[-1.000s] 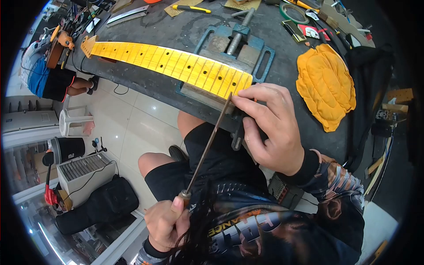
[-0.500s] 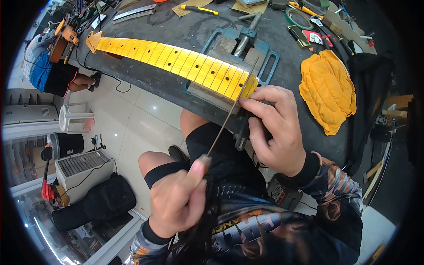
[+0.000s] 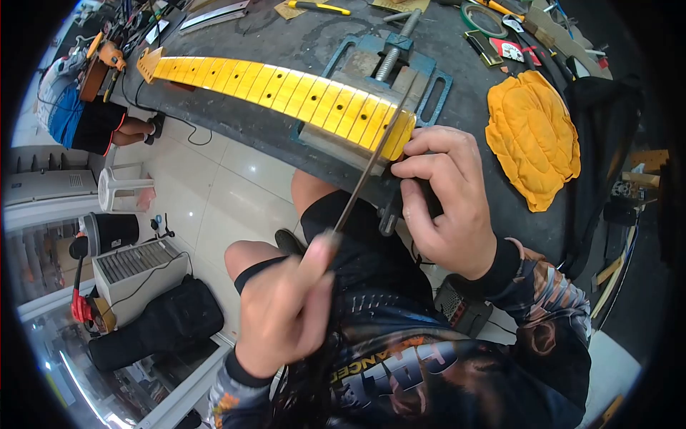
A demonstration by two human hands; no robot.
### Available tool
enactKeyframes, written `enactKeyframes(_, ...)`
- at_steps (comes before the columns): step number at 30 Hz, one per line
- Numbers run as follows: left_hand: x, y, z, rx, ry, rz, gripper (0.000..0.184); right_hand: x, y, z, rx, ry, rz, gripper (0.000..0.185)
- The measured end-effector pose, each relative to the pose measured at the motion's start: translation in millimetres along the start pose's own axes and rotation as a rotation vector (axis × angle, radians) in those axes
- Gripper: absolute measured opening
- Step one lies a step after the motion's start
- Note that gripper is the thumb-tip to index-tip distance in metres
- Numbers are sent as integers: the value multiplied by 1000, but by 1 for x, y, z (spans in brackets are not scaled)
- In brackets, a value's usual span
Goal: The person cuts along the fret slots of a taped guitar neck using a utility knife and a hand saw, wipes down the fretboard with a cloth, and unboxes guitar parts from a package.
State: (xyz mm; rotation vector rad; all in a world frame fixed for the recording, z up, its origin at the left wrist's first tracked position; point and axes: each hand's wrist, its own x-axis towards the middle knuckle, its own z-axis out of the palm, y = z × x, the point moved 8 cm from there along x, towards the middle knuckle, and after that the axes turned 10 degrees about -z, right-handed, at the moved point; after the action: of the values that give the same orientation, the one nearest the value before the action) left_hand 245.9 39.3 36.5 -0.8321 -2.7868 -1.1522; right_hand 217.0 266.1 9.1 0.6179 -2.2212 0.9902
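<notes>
My left hand (image 3: pixel 282 311), slightly blurred, is closed around the handle end of a long thin file (image 3: pixel 362 184). The file lies slantwise across the frets near the heel end of a yellow guitar neck (image 3: pixel 296 100), which has black dot inlays. My right hand (image 3: pixel 450 200) is at that heel end, fingers bent and spread, with fingertips touching or very near the neck's edge. Whether it grips anything is hard to see. Beneath the neck's heel sits a blue vise (image 3: pixel 436 93) with a wooden block (image 3: pixel 336 149) against it.
A crumpled orange cloth (image 3: pixel 532 139) lies right of the vise on the dark workbench (image 3: pixel 236 132). Green tape (image 3: pixel 482 21), a yellow cutter (image 3: pixel 318 8) and assorted tools line the far side. Another person (image 3: pixel 86 107) is at the far left. A black case (image 3: pixel 161 325) lies on the floor.
My left hand has moved a little up and forward with the file, whose flat side shows more now. My right hand stays by the neck's heel. The whole view has shifted slightly.
</notes>
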Motion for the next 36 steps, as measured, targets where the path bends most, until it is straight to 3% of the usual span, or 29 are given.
enactKeyframes(5,-33,-2,-18,-33,68,-8,53,-1,4,1,43,10,15,31)
enactKeyframes(10,44,9,11,-82,45,-90,48,-1,0,1,0,1,12,32)
enactKeyframes(15,-73,-8,-27,48,48,-5,63,-5,6,3,19,-22,83,31)
enactKeyframes(18,-156,-29,-39,-18,44,-100,56,-3,11,5,11,-24,106,30)
enactKeyframes(20,-206,-66,-43,-80,266,-337,44,-6,16,4,20,-9,143,31)
enactKeyframes(21,-240,-98,-38,-198,378,-444,42,-7,18,6,11,-9,141,31)
enactKeyframes(23,-209,-125,-27,-826,602,-541,50,-16,32,8,152,49,267,32)
enactKeyframes(24,-187,-134,-27,-862,641,-536,56,-16,34,7,152,54,274,31)
enactKeyframes(28,-135,-175,-33,-957,679,-639,50,-18,41,6,201,90,353,28)
enactKeyframes(31,-143,-246,-13,-1117,632,-821,42,-18,49,3,288,127,478,15)
enactKeyframes(33,-161,-285,6,-1132,615,-932,37,-12,49,2,312,56,345,1)
enactKeyframes(34,-177,-307,16,-1210,643,-960,34,-9,49,0,302,43,308,11)
enactKeyframes(36,-199,-333,40,-1276,641,-1025,33,-4,46,-3,238,-24,238,12)
